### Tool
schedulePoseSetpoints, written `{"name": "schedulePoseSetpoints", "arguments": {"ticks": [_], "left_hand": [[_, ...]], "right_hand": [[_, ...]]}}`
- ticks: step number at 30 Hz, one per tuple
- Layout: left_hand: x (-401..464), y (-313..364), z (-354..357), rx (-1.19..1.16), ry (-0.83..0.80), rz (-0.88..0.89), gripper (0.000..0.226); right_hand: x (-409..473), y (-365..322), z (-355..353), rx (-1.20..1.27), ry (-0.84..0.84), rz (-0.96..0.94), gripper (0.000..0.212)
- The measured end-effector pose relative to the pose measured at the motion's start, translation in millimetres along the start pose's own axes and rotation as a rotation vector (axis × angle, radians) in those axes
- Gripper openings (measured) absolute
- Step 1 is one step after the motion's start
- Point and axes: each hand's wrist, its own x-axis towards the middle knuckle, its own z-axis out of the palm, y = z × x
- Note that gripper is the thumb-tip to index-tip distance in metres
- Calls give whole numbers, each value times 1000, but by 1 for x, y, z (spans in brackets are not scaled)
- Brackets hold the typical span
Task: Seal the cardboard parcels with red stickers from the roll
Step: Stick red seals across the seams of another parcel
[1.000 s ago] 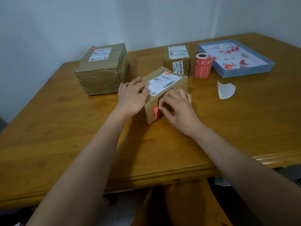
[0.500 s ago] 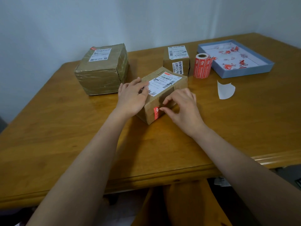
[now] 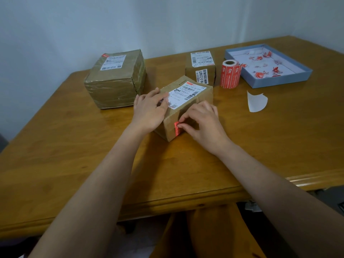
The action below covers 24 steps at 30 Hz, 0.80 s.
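Right hand has curled lower, fingertips now pinching red sticker on parcel seam; sticker partly hidden. Left hand rests flat, fingers relaxed, on parcel top.

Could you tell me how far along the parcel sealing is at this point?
One red sticker is already on the near parcel, over its front corner. In hand: the right hand presses it down while the left hand steadies the box. Whether the large parcel and small parcel are sealed cannot be told; the roll stands ready.
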Motion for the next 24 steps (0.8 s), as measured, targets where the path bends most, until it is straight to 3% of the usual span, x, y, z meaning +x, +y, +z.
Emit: {"name": "schedulePoseSetpoints", "arguments": {"ticks": [24], "left_hand": [[2, -2, 1, 2, -6, 4, 40]], "right_hand": [[-1, -1, -1, 47, -60, -1, 6]]}}
